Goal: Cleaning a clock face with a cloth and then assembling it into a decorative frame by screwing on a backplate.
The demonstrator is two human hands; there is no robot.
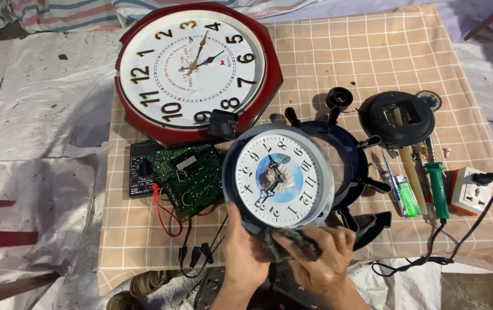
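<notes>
Checked cloth [372, 51] in peach and white covers a low work surface seen from above, and on it lie two clocks. One large clock [197, 72], eight-sided with a dark red frame and a white face, lies flat at the far left of the cloth. One smaller round clock [278, 175], grey-rimmed with a white face and a blue picture at its centre, sits near the front edge, tilted up toward the camera. Left hand [240, 252] grips its lower rim from below, fingers curled around the edge — right hand [321, 258] is clenched on a dark crumpled rag [289, 244] pressed against the same lower rim. Behind the small clock lies one dark blue ring-shaped clock frame [352, 166] with knobs around it. One round black housing [396, 117] sits to the right. One green circuit board [192, 178] rests on a black multimeter [140, 172], with red and black leads trailing. Further right — one green-handled soldering iron [438, 186], one green lighter [410, 198], one white socket block [474, 192].
</notes>
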